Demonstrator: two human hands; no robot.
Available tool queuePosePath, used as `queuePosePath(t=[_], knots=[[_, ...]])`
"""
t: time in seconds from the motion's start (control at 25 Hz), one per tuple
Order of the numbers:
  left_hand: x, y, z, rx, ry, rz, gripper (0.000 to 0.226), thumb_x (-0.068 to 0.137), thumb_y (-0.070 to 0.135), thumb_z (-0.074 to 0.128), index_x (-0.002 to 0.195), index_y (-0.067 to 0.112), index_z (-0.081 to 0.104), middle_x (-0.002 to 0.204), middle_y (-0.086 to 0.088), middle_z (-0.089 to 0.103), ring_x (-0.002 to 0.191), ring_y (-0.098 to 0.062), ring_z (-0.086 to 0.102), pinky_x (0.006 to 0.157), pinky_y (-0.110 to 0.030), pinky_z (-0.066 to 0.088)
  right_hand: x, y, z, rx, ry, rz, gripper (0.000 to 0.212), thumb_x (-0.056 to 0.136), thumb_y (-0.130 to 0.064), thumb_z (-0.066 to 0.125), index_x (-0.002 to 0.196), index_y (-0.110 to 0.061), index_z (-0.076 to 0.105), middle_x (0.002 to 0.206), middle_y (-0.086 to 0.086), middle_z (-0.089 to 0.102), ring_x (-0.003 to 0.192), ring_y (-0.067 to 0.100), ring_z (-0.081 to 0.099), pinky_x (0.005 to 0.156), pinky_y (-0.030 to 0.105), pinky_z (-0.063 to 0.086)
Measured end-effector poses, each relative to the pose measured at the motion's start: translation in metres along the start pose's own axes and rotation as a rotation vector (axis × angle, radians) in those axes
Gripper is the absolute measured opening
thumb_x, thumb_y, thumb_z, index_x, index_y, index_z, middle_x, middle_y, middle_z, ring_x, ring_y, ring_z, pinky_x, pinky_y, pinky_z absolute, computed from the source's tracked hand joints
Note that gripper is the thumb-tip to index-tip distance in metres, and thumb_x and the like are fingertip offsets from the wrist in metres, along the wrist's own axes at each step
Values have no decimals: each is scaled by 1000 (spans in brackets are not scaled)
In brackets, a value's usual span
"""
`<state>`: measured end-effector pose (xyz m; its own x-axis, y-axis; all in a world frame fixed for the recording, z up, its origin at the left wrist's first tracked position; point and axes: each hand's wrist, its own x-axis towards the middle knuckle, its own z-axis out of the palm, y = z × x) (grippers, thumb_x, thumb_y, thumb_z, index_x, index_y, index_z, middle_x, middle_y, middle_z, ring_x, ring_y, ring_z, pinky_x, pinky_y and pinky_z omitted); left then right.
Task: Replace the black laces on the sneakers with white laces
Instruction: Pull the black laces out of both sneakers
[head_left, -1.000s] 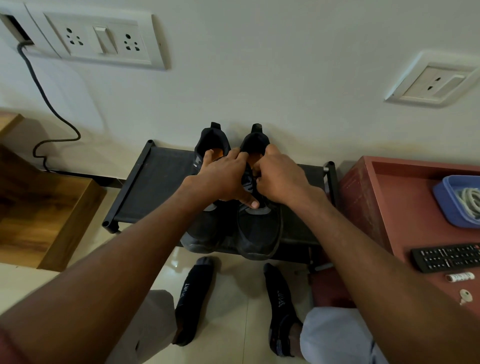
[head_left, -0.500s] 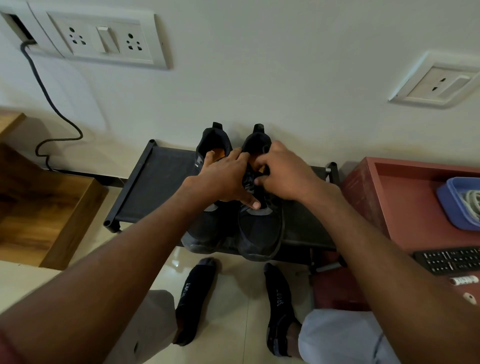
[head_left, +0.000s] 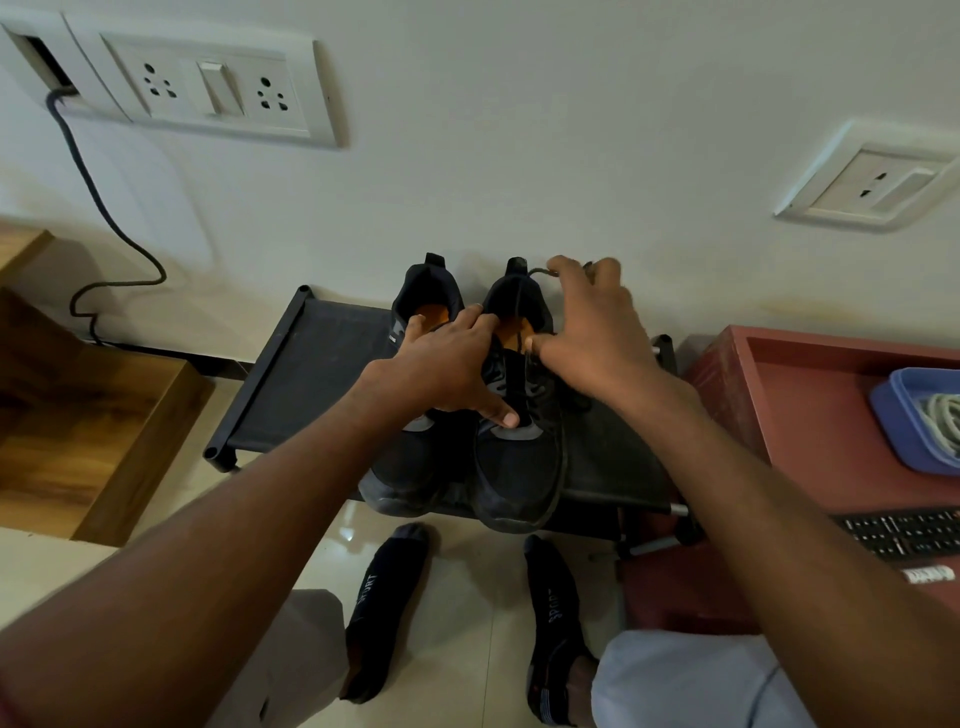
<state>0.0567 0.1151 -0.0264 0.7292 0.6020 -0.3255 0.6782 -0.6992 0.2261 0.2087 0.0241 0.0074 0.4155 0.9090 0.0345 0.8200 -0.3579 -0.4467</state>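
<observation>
Both arms outstretched; left hand (head_left: 447, 366) flat, fingers (head_left: 475, 319) spread (thumb extended); right hand (head_left: 597, 332) raised, pinching.

Sneakers (head_left: 511, 467): matt black mesh cloth, orange insoles. Shoe rack (head_left: 317, 384): dark woven fabric shelf on black tube frame. Floor (head_left: 467, 613): glossy pale tile. Left of the rack, cabinet (head_left: 78, 431): wood-grain, satin finish. Right of it, bench (head_left: 810, 415): matt red. Container (head_left: 904, 421): smooth blue plastic.

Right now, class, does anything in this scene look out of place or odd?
Only mildly: both sneakers overhang the front edge of the black rack, toes past it. The right hand pulls a black lace up, which fits the job. Nothing spilled or damaged.
</observation>
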Motion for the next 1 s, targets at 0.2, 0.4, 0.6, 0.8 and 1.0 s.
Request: queuePosePath(t=[0.2,0.4,0.6,0.8,1.0], knots=[[0,-1,-1,2,-2,3,128,65,77,78,160,19,16,168,-1,16,153,-28,25,122,-63,10,0,3,19,-100,-203,-88,38,92,-35,79,128,-34,68,129,5,43,117,27,52,93,39,53],[0,-3,1,-17,-12,-5,131,64,79,77,163,27,8,171,2,9,156,-25,18,121,-65,3,-2,5,33,-147,-226,-114,13,95,-33,74,107,-30,78,127,4,41,114,25,49,84,38,54],[0,-2,2,-66,-12,-25,126,64,77,78,161,27,14,171,4,8,157,-24,15,119,-70,-8,7,-4,14,190,147,198,19,100,-24,66,87,-15,75,116,0,45,90,18,56,66,24,42],[0,-2,2,-56,-22,-18,127,66,77,76,162,25,12,171,1,7,157,-27,15,118,-74,-7,13,3,15,251,95,74,12,101,-29,66,91,-26,71,124,2,50,121,28,53,95,33,45],[1,-3,3,-42,-14,-14,129,65,80,74,162,24,10,171,0,5,157,-27,17,117,-74,-5,4,11,32,-89,-267,-120,30,96,-43,73,121,-27,76,148,0,45,137,28,36,111,43,41]])
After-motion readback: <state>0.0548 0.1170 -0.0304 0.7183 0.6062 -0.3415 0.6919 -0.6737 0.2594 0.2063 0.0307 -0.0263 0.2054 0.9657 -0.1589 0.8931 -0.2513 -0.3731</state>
